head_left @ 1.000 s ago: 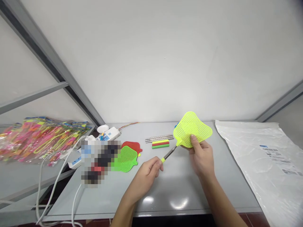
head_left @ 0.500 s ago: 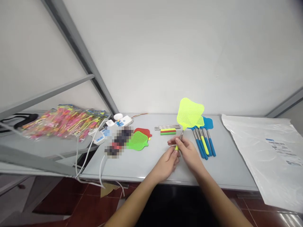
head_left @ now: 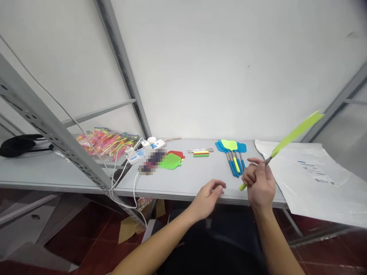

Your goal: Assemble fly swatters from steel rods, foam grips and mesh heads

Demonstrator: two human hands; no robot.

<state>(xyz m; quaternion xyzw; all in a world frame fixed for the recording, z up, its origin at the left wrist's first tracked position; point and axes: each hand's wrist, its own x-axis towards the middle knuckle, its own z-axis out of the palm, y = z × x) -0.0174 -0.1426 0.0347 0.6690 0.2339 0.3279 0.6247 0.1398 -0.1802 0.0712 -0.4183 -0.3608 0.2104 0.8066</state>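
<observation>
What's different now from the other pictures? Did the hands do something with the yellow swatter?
Yes! The left hand let go of the yellow swatter, and only the right hand holds it. The swatter moved to the right and turned, so its flat part shows nearly edge-on. The metal rods, the short coloured tubes and the green swatter head stayed on the table.

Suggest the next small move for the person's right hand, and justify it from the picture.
I would lower the yellow-green plastic swatter toward the grey table, turning its head flat. The right hand holds it raised, head nearly edge-on, whereas the fanned blue and yellow-green swatters lie flat nearby. The left hand is empty, so the right probably suffices.
</observation>
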